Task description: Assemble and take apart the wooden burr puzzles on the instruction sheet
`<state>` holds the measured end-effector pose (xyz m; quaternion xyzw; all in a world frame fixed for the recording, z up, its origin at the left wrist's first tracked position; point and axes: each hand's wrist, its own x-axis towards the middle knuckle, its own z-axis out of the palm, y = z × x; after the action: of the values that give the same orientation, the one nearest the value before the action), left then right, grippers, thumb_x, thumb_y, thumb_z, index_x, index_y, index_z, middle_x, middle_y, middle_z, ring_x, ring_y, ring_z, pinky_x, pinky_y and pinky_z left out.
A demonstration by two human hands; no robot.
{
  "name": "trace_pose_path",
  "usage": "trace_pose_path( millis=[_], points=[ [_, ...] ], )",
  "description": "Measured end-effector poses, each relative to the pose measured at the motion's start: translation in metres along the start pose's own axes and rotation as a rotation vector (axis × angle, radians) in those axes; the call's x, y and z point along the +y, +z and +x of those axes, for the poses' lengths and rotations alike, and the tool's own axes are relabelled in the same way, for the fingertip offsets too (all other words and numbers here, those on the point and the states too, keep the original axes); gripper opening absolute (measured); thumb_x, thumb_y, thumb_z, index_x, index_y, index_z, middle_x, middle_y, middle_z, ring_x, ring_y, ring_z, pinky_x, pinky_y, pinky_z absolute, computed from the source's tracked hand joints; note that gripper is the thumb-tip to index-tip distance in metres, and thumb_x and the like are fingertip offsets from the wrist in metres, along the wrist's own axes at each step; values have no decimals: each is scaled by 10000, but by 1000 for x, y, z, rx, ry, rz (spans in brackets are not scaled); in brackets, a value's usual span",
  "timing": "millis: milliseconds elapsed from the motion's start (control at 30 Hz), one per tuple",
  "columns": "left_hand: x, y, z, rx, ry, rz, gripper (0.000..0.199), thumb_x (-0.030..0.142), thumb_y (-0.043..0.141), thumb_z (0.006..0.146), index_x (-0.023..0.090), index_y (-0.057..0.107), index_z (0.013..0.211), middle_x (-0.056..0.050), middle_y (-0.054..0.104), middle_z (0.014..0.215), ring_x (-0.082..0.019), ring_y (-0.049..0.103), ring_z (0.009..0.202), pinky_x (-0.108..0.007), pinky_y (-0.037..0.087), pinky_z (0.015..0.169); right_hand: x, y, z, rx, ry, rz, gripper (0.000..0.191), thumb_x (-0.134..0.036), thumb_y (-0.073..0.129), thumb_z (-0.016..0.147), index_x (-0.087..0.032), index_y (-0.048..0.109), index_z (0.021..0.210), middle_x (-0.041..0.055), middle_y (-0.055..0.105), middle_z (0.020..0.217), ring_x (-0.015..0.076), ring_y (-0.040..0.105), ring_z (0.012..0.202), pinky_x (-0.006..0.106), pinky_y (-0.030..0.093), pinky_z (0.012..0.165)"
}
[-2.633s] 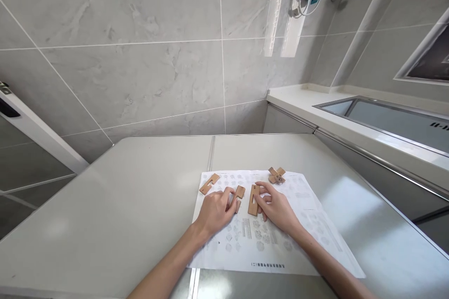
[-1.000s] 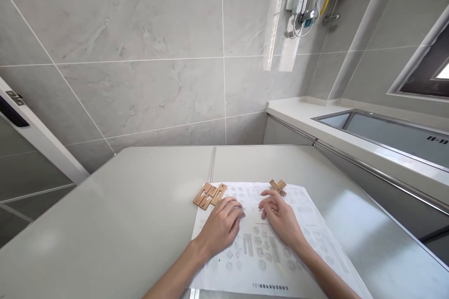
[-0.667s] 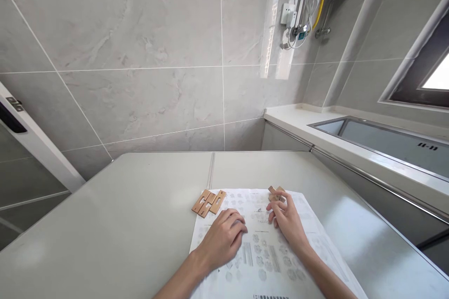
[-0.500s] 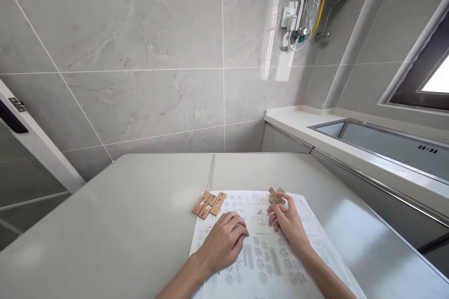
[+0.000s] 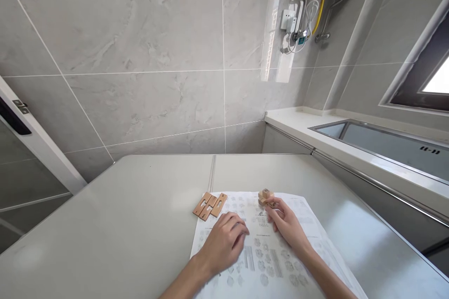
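Note:
My right hand (image 5: pixel 286 224) pinches a small wooden puzzle block (image 5: pixel 265 197) of several pale pieces near the far edge of the printed sheet (image 5: pixel 257 275). Its fingertips cover part of the block. Palm down on the sheet, my left hand (image 5: pixel 228 238) rests with loosely bent fingers slightly apart, and nothing shows in it. Just beyond it, flat slotted wooden pieces (image 5: pixel 219 205) lie side by side, partly over the sheet's far left corner. The sheet bears rows of small grey drawings.
The pale table (image 5: pixel 122 224) has a seam (image 5: pixel 212 174) running away from me. A tiled wall (image 5: pixel 147 74) stands behind it. To the right is a white counter (image 5: pixel 291 121) with a sink (image 5: pixel 379 142); a door frame (image 5: pixel 42 135) is at the left.
My right hand has shifted slightly left, and the block has moved left and turned in its fingers. My left hand and the flat pieces stay in place.

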<state>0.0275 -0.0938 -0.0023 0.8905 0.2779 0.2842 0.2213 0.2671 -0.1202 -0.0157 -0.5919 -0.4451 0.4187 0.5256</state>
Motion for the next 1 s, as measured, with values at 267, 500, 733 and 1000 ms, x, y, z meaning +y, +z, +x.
trace_pose_path(
  millis=[267, 500, 733, 1000],
  points=[
    [-12, -3, 4, 138, -373, -273, 651, 421, 901, 836, 247, 609, 1391, -140, 712, 1352, -333, 690, 1185, -499, 560, 1042, -18, 16, -17, -443, -29, 92, 593, -833, 576, 923, -243, 606, 970, 13, 693, 829, 160, 589, 578, 303, 467, 556],
    [-5, -12, 7, -5, -333, -547, 657, 364, 989, 690, 247, 724, 1280, -62, 786, 1224, -292, 729, 1154, -376, 567, 1032, -16, 17, -27, -689, -14, 157, 535, -793, 575, 966, -271, 492, 1049, -32, 699, 714, 162, 633, 547, 282, 445, 566],
    [8, -20, 9, -35, -296, -595, 668, 320, 1016, 632, 252, 755, 1244, -59, 781, 1260, -299, 704, 1205, -383, 529, 1082, -19, 10, -25, -803, -10, 113, 433, -652, 656, 991, -245, 621, 1133, 13, 740, 853, 210, 750, 682, 273, 451, 570],
    [11, -24, 9, -106, -247, -588, 679, 398, 1040, 598, 245, 796, 1214, -52, 810, 1229, -314, 731, 1192, -381, 539, 1071, -12, 11, -28, -725, -25, -6, 251, -469, 747, 937, -218, 752, 947, -40, 659, 655, 140, 559, 519, 261, 430, 552]
  ],
)
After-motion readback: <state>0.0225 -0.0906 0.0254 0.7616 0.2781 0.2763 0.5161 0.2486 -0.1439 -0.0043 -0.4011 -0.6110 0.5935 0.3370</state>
